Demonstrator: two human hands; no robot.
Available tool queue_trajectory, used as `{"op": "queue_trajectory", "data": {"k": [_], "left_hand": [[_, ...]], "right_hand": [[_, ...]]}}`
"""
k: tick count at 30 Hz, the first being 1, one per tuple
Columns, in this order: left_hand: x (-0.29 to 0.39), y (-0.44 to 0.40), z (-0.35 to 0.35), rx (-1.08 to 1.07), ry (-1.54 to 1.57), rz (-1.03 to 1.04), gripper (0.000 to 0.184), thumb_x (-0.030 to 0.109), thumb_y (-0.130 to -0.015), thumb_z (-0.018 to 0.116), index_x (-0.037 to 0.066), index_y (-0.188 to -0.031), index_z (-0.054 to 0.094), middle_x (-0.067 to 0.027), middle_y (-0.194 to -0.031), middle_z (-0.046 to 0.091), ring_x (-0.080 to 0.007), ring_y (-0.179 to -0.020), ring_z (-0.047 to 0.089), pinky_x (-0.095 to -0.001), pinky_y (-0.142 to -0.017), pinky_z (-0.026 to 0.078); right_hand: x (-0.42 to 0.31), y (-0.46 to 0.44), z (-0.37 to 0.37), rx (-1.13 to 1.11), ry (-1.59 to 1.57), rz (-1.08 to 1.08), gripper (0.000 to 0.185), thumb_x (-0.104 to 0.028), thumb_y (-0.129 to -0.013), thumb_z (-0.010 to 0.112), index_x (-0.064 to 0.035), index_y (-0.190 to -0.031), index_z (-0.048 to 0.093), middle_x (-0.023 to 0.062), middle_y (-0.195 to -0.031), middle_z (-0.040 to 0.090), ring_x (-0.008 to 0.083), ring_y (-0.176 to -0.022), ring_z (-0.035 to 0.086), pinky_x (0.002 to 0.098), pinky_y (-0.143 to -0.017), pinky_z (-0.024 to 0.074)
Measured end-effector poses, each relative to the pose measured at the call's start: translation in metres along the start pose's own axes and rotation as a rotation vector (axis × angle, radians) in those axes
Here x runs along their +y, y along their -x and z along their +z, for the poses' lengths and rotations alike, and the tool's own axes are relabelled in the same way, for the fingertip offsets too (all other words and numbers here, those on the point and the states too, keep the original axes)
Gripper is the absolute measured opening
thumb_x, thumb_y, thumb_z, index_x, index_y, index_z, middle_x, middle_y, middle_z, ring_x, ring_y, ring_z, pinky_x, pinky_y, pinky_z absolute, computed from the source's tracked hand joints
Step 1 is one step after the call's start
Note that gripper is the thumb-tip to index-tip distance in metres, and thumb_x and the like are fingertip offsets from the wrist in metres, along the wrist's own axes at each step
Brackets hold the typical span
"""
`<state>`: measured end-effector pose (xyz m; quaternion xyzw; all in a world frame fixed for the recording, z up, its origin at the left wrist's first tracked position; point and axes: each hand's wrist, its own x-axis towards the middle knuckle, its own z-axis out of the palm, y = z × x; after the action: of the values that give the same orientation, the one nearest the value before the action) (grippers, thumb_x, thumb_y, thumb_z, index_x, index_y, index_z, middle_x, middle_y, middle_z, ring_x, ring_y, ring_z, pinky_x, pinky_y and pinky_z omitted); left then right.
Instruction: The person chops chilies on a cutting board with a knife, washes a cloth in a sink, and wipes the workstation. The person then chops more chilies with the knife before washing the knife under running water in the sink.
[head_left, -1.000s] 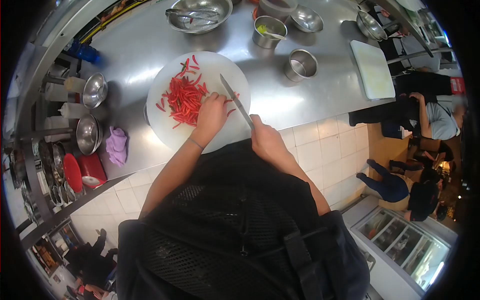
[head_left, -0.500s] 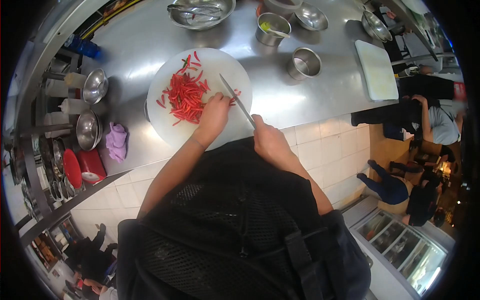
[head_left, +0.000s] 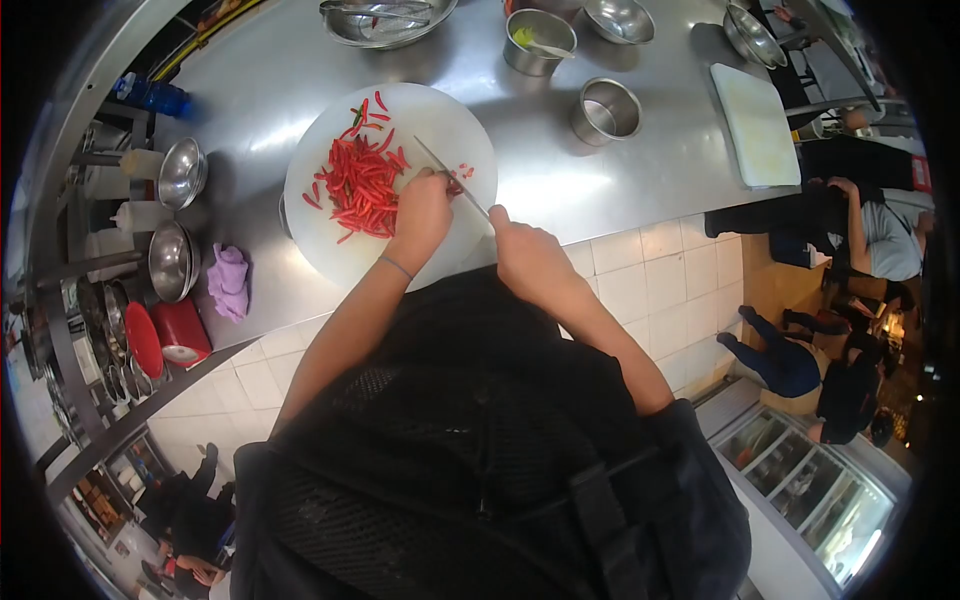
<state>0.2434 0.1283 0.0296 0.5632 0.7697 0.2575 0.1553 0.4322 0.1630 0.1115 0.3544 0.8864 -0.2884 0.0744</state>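
A round white cutting board [head_left: 330, 258] lies on the steel counter and carries a heap of red chili peppers [head_left: 360, 190]. My right hand [head_left: 527, 252] is closed around the handle of a knife [head_left: 440, 168], whose blade points up and left across the board. Just left of the blade, the fingers of my left hand [head_left: 424, 208] are curled down on a red chili; a bit of it shows beside the blade, and the rest is hidden. A few cut chili pieces [head_left: 466, 171] lie to the right of the blade.
Beyond the board stand a steel bowl with tongs [head_left: 390, 30], a steel pot with a spoon [head_left: 538, 55] and another steel pot [head_left: 607, 110]. A rectangular white board [head_left: 756, 125] lies at right. A purple cloth [head_left: 229, 283] and steel bowls [head_left: 174, 260] are at left. People are at right.
The view has shifted slightly, so the board and counter sit a little higher and further left. The knife blade has moved closer to my left fingers, and more cut pieces show at its right.
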Motion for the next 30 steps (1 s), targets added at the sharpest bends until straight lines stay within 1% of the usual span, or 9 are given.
{"op": "queue_trajectory", "data": {"k": [3, 6, 9, 12, 18, 21, 23, 25, 30], "left_hand": [[-0.005, 0.003, 0.006, 0.010, 0.056, -0.011, 0.011, 0.001, -0.077, 0.071, -0.002, -0.088, 0.072, -0.0211, -0.090, 0.067, -0.0400, -0.086, 0.065, -0.0484, -0.078, 0.051], [-0.004, -0.001, 0.001, 0.053, 0.059, -0.009, 0.011, 0.002, -0.076, 0.072, -0.002, -0.086, 0.072, -0.0209, -0.089, 0.067, -0.0398, -0.086, 0.065, -0.0478, -0.079, 0.051], [-0.004, 0.002, -0.001, 0.053, 0.070, -0.010, 0.010, 0.002, -0.076, 0.072, -0.002, -0.085, 0.072, -0.0210, -0.089, 0.068, -0.0393, -0.085, 0.066, -0.0471, -0.079, 0.051], [-0.009, 0.004, 0.005, 0.049, 0.122, -0.023, 0.010, 0.002, -0.076, 0.072, -0.002, -0.085, 0.072, -0.0218, -0.089, 0.069, -0.0392, -0.085, 0.067, -0.0469, -0.078, 0.052], [-0.012, 0.005, 0.005, 0.048, 0.089, -0.064, 0.010, 0.004, -0.080, 0.068, 0.001, -0.088, 0.073, -0.0223, -0.087, 0.067, -0.0413, -0.083, 0.066, -0.0490, -0.076, 0.053], [-0.008, 0.010, 0.007, 0.083, 0.096, -0.076, 0.009, 0.003, -0.080, 0.068, 0.000, -0.087, 0.073, -0.0233, -0.087, 0.067, -0.0417, -0.083, 0.066, -0.0497, -0.076, 0.053], [-0.011, 0.015, 0.006, 0.108, 0.096, -0.062, 0.009, 0.003, -0.080, 0.067, -0.001, -0.087, 0.072, -0.0237, -0.086, 0.067, -0.0420, -0.083, 0.066, -0.0501, -0.076, 0.053], [-0.011, 0.010, 0.007, 0.128, 0.035, -0.078, 0.010, 0.001, -0.078, 0.067, -0.002, -0.086, 0.073, -0.0231, -0.085, 0.070, -0.0407, -0.082, 0.068, -0.0472, -0.075, 0.055], [-0.010, 0.009, 0.001, 0.108, 0.136, -0.080, 0.007, 0.000, -0.079, 0.065, -0.001, -0.082, 0.072, -0.0231, -0.083, 0.068, -0.0414, -0.082, 0.067, -0.0494, -0.075, 0.054]], "right_hand": [[0.011, -0.011, 0.031, -0.001, -0.010, 0.025, 0.030, 0.000, -0.085, 0.050, 0.0030, -0.113, 0.044, 0.0252, -0.082, 0.067, 0.0451, -0.077, 0.067, 0.0544, -0.070, 0.0535], [0.012, -0.018, 0.024, 0.048, -0.025, 0.015, 0.030, 0.000, -0.084, 0.050, 0.0033, -0.114, 0.043, 0.0263, -0.082, 0.067, 0.0458, -0.077, 0.067, 0.0548, -0.070, 0.0533], [-0.002, -0.007, -0.003, -0.011, -0.018, 0.001, 0.029, 0.000, -0.084, 0.050, 0.0028, -0.112, 0.043, 0.0262, -0.081, 0.067, 0.0462, -0.077, 0.067, 0.0552, -0.070, 0.0531], [0.014, -0.019, 0.037, 0.044, -0.040, -0.029, 0.029, 0.000, -0.084, 0.051, 0.0020, -0.111, 0.043, 0.0261, -0.080, 0.067, 0.0459, -0.076, 0.067, 0.0558, -0.069, 0.0527], [0.000, -0.017, 0.010, -0.006, -0.036, -0.032, 0.032, 0.001, -0.082, 0.054, 0.0029, -0.111, 0.042, 0.0270, -0.079, 0.066, 0.0467, -0.075, 0.067, 0.0563, -0.068, 0.0525], [0.010, -0.029, 0.039, 0.017, -0.062, -0.005, 0.033, 0.002, -0.081, 0.054, 0.0031, -0.111, 0.042, 0.0272, -0.079, 0.066, 0.0469, -0.076, 0.067, 0.0557, -0.068, 0.0530], [0.009, -0.034, 0.035, 0.025, -0.070, -0.014, 0.033, 0.003, -0.080, 0.054, 0.0032, -0.111, 0.042, 0.0271, -0.078, 0.066, 0.0470, -0.076, 0.067, 0.0555, -0.068, 0.0531], [0.004, -0.035, 0.024, 0.049, -0.077, -0.008, 0.033, 0.003, -0.080, 0.054, 0.0034, -0.111, 0.042, 0.0271, -0.078, 0.066, 0.0471, -0.075, 0.067, 0.0554, -0.068, 0.0532], [-0.016, -0.018, -0.008, -0.054, -0.018, -0.031, 0.031, 0.003, -0.081, 0.053, 0.0042, -0.110, 0.043, 0.0275, -0.077, 0.066, 0.0468, -0.075, 0.067, 0.0548, -0.069, 0.0538]]}}
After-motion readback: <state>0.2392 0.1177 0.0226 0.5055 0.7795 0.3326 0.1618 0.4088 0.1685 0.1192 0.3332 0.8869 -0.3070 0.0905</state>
